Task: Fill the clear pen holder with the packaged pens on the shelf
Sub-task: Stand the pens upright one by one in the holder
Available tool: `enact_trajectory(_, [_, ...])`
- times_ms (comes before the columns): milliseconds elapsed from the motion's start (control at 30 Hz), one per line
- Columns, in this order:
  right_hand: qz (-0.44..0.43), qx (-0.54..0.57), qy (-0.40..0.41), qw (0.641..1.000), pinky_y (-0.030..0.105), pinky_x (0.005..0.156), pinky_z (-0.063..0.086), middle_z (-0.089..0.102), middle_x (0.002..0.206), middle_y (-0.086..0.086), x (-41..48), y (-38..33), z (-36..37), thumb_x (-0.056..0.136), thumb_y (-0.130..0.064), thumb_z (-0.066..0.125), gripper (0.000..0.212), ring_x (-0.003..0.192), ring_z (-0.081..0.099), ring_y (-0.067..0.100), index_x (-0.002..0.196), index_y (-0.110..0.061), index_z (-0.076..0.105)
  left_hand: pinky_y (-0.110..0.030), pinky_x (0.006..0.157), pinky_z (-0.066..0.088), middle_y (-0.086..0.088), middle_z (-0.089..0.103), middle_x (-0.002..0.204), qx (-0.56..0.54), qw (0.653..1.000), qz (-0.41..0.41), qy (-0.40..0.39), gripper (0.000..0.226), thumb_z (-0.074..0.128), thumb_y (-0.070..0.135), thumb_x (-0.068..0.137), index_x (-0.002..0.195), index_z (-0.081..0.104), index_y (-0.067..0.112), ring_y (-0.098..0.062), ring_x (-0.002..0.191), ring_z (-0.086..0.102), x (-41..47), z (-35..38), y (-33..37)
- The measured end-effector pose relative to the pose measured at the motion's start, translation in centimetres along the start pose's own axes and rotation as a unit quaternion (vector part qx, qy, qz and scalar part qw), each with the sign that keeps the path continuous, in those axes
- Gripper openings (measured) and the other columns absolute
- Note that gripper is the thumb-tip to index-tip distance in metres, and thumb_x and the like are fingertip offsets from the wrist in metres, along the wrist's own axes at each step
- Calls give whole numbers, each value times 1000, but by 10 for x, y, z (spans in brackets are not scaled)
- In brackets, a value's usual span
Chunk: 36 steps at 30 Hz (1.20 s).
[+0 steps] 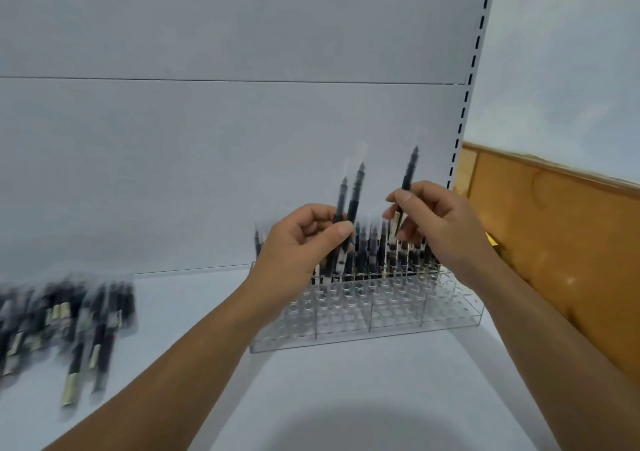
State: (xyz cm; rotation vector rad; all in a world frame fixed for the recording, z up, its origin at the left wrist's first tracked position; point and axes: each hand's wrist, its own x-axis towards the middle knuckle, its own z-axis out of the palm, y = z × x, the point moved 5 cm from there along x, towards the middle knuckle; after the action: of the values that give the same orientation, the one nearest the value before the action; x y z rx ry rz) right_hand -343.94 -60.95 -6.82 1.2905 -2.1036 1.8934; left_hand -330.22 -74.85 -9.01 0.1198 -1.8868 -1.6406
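Above the clear pen holder (367,315), left hand (298,246) grips two packaged pens (348,208) — right hand (436,222) pinches one pen (408,177).

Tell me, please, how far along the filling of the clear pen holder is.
Done: the back rows of the clear pen holder hold upright pens. In hand: the left hand grips two packaged pens, and the right hand pinches one pen above the holder. Left: the front rows stand empty, and a blurred pile of packaged pens lies on the shelf to the left.
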Motion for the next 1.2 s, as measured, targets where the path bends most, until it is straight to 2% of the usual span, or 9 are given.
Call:
enact_trajectory(100, [-20,-37,42,998,35,60,52,66,71,4,0,15,-5,94,-25,62,15,61,60,20,91,-15,72,-16,65,50,-4,70,82,-17,1000,-4,-18,19,63,13,90,107,64,6,-7,72,66,8,13,-6])
enact_trajectory(167, [-16,-33,39,999,41,68,57,68,78,3,-4,25,-3,92,-20,66,7,75,64,29,95,-24,70,-15,64,50,-3,70,81,-22,999,-12,-31,17,63,13,89,105,65,7,-7,72,66,9,18,-15])
enact_trajectory(233, [-14,-32,38,999,35,71,58,68,83,5,-5,33,-2,89,-12,68,16,80,66,28,96,-27,66,-16,64,51,-1,71,79,-23,999,-19,-40,16,65,16,86,101,66,11,-8,73,67,9,20,-23])
enact_trajectory(300, [-10,-39,44,998,25,68,57,68,85,11,-4,36,-4,89,-9,69,14,78,67,25,95,-22,66,-17,65,52,0,72,80,-30,998,-27,-44,21,66,22,81,100,66,13,-9,76,69,10,19,-28])
enact_trajectory(333, [-7,-47,44,998,26,70,58,69,85,12,-4,37,-5,89,-10,69,12,79,67,26,95,-20,66,-17,65,52,0,72,80,-36,998,-31,-47,24,66,24,78,100,66,13,-10,76,69,10,19,-29])
enact_trajectory(467, [-7,-113,27,993,41,78,58,69,82,-1,-5,42,-3,89,-17,70,13,79,69,20,89,-29,65,-16,61,50,-3,73,82,-41,996,-43,-64,25,66,25,78,99,66,12,-10,71,67,11,20,-31])
enact_trajectory(767, [6,-207,14,978,37,75,57,67,75,-12,-5,46,3,86,-29,73,11,73,67,13,87,-27,63,-18,66,53,-3,74,84,-39,995,-47,-79,13,65,16,87,99,66,11,-11,76,69,11,22,-35])
enact_trajectory(900, [46,-285,-43,956,28,70,50,63,72,-12,-8,52,12,86,-35,71,13,70,58,4,81,-31,59,-20,65,54,-5,74,87,-40,995,-49,-78,15,64,16,88,101,66,10,-11,77,70,11,22,-35])
enact_trajectory(1200, [76,-340,-50,936,24,56,38,59,68,-13,-10,52,16,80,-43,75,23,63,52,3,70,-31,59,-18,65,53,-1,74,82,-35,995,-52,-82,14,64,13,89,101,65,8,-10,75,70,11,22,-35])
